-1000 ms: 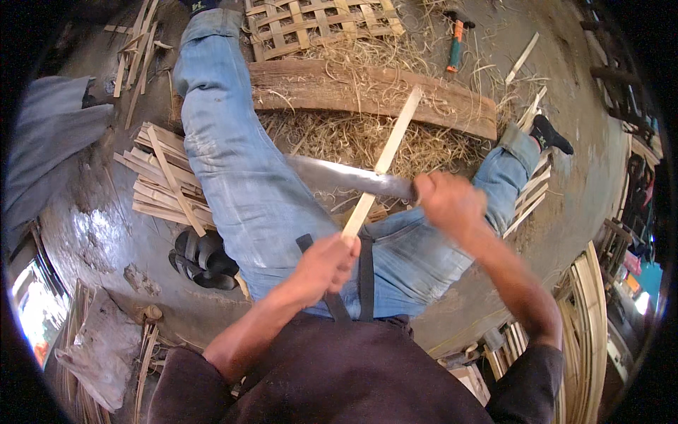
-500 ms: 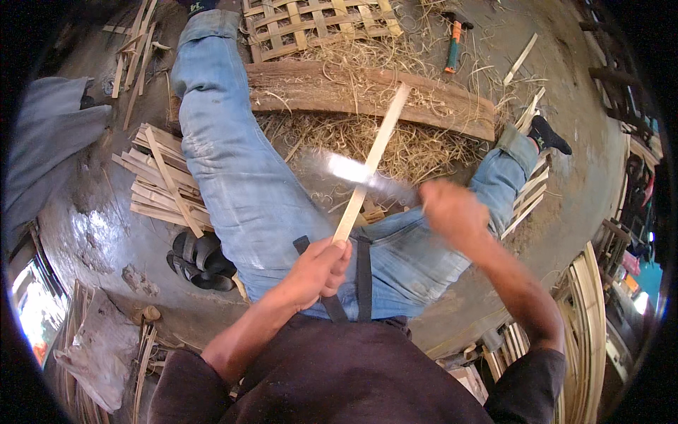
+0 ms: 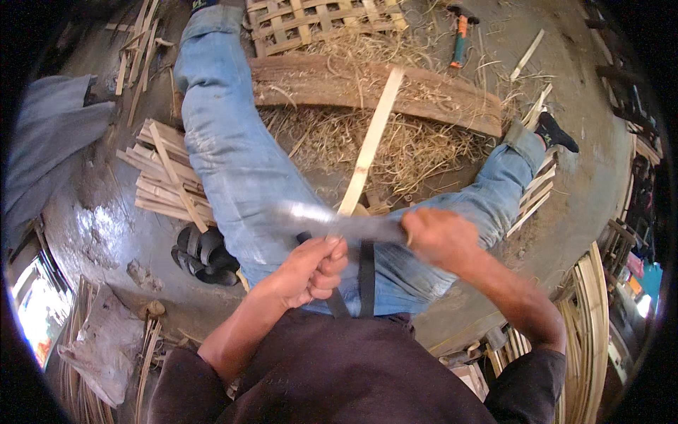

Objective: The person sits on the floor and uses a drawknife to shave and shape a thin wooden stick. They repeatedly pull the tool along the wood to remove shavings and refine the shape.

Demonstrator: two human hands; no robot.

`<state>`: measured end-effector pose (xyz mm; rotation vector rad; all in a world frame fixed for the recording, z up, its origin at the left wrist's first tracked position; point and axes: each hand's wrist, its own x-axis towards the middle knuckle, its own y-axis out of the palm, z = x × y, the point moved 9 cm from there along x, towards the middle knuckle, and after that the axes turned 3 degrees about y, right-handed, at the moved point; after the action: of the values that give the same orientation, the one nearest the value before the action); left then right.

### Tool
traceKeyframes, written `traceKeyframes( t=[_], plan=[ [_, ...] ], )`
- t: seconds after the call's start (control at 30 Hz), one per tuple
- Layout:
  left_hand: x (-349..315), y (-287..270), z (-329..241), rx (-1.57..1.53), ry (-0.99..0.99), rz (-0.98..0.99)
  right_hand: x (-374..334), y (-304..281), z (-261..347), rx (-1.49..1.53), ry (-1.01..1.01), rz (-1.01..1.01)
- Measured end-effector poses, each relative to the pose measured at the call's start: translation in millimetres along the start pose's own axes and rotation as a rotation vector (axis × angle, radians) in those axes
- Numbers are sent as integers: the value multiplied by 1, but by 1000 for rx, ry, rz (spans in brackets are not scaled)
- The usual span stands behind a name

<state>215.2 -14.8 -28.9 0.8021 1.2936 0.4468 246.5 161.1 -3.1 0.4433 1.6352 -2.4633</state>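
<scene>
Over my lap, my left hand (image 3: 316, 272) is closed round the near end of a pale bamboo strip (image 3: 374, 145). The strip points away from me, and its far end reaches over a thick wooden plank (image 3: 296, 83). My right hand (image 3: 441, 237) grips the handle of a knife (image 3: 367, 228), which is smeared by motion. Its wide blade lies across the strip just beyond my left thumb; whether it touches the strip, I cannot tell. Curled shavings (image 3: 417, 152) lie on and around the plank.
Split bamboo strips are piled beside my left leg (image 3: 169, 177) and by my right foot. Black sandals (image 3: 205, 254) sit at the left. Beyond the plank are a woven bamboo panel (image 3: 321, 25) and a hammer (image 3: 460, 41). Long strips (image 3: 590, 311) stand at the right.
My right hand has drawn the knife along the strip toward me, from about its middle to close by my left hand. My left hand keeps its hold on the strip.
</scene>
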Motion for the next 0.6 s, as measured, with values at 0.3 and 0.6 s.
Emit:
traceKeyframes(
  t=[0.3, 0.6],
  plan=[
    [-8, 2, 8, -90, -43, 90, 6, -3, -8, 9, 62, 27],
    [-21, -1, 15, -94, -64, 107, 26, 2, -86, -13, 344, -101]
  ],
)
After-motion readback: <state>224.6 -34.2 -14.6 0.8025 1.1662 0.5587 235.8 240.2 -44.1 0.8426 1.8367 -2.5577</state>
